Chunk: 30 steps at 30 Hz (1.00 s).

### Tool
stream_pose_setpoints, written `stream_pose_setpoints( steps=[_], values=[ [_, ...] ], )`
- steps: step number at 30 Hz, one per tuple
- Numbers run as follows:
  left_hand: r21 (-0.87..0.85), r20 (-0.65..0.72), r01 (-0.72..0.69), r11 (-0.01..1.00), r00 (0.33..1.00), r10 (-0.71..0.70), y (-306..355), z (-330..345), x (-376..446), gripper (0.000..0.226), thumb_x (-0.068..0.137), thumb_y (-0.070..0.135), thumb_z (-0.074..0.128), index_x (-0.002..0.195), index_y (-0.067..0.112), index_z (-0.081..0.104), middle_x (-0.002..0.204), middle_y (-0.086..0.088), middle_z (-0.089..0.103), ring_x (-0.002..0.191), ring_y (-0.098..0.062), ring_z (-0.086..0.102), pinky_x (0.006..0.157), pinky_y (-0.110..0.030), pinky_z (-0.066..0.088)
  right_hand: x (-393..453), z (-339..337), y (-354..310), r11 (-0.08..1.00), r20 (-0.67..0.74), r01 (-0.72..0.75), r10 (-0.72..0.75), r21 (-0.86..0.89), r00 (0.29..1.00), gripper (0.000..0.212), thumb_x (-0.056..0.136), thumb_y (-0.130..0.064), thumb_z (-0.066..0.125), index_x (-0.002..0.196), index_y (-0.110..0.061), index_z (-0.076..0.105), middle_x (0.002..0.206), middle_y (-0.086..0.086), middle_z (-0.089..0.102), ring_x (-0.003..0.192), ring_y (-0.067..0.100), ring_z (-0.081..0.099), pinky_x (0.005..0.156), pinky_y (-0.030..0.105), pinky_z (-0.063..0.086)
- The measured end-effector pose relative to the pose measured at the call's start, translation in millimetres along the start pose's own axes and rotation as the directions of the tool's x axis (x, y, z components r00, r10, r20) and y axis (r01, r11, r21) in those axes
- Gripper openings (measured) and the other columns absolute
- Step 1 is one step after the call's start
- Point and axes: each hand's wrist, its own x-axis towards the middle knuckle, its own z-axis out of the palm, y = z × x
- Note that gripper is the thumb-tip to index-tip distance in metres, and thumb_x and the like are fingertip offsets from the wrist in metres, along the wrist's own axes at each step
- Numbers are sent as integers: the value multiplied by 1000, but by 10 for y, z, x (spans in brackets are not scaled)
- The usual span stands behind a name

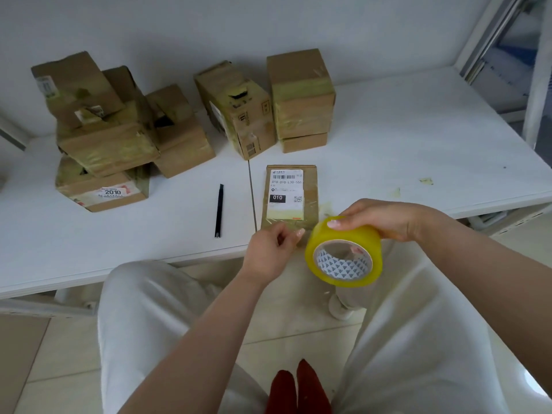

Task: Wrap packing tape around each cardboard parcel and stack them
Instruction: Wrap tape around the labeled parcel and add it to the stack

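A flat cardboard parcel (291, 195) with a white shipping label lies near the table's front edge. My right hand (385, 218) grips a yellow roll of packing tape (343, 252) just off the parcel's near right corner. My left hand (271, 249) sits at the parcel's near edge, its thumb and forefinger pinched together; a clear strip of tape seems to run from it to the roll, though I cannot make it out for certain. Taped parcels stand stacked at the back: a tall stack (300, 97) and a tilted one (236, 109).
A jumbled heap of cardboard parcels (110, 132) fills the back left of the white table (418, 138). A black pen-like tool (219, 210) lies left of the flat parcel. Scraps of tape (425, 181) are stuck at the right. My legs are below the table edge.
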Motion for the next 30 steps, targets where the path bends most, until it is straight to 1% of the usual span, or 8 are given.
stream_pose_setpoints(
  steps=[4, 6, 8, 10, 12, 16, 21, 30],
  values=[
    [111, -97, 2, 994, 995, 8, 34, -134, 64, 42, 93, 39, 61, 63, 18, 39, 57, 4, 43, 55, -15, 39, 55, -31, 34, 23, -53, -78, 1000, -29, 0, 0, 1, 1000, 32, 69, -40, 80, 79, -10, 71, 74, 5, 71, 71, 19, 66, 68, 25, 50],
    [147, -152, 45, 988, 988, -23, -20, -268, 119, 41, 93, 42, 60, 67, 14, 44, 58, 0, 49, 56, -17, 43, 56, -33, 39, 65, -99, -57, 971, -162, -78, 42, -225, 986, 44, 73, -53, 76, 67, -13, 61, 61, 1, 58, 61, 17, 54, 62, 25, 41],
    [177, -172, 86, 980, 984, -55, -110, -392, 160, 42, 92, 47, 59, 73, 10, 51, 66, -6, 61, 62, -22, 52, 60, -36, 46, 115, -124, 5, 887, -287, -154, 26, -434, 958, 57, 73, -64, 70, 66, -9, 57, 62, 3, 50, 60, 19, 48, 62, 28, 36],
    [199, -186, 114, 973, 979, -77, -189, -440, 180, 44, 92, 50, 57, 75, 10, 54, 70, -7, 65, 67, -24, 58, 63, -38, 49, 152, -156, 69, 900, -327, -154, 14, -408, 945, 66, 73, -64, 71, 76, 2, 66, 69, 8, 57, 64, 20, 55, 63, 28, 40],
    [210, -199, 127, 969, 976, -85, -217, -419, 201, 46, 92, 53, 55, 77, 10, 55, 71, -6, 66, 70, -25, 59, 64, -39, 50, 186, -156, 74, 916, -365, -153, 7, -372, 931, 64, 75, -61, 71, 81, 3, 69, 72, 10, 61, 67, 22, 60, 64, 29, 42],
    [274, -213, 156, 949, 972, -98, -225, -349, 252, 43, 93, 52, 54, 72, 15, 50, 64, 1, 59, 66, -21, 54, 55, -29, 39, 338, -72, 62, 692, -508, -323, -73, -646, 858, 57, 78, -68, 61, 63, -13, 55, 66, -1, 56, 74, 21, 61, 58, 26, 34],
    [330, -237, 197, 923, 964, -121, -300, -316, 337, 43, 93, 55, 54, 68, 20, 44, 60, 6, 50, 63, -20, 50, 54, -28, 35, 476, -25, -41, 624, -511, -382, -32, -682, 859, 54, 81, -66, 59, 63, -16, 46, 66, -4, 51, 63, 15, 49, 58, 26, 32],
    [387, -209, 229, 893, 965, -157, -439, -266, 437, 42, 91, 58, 52, 72, 21, 47, 63, 8, 51, 67, -20, 52, 55, -27, 35, 673, 71, -73, 524, -529, -461, 23, -716, 848, 49, 83, -66, 56, 71, -18, 49, 76, -5, 55, 75, 17, 55, 58, 25, 34]
  ],
)
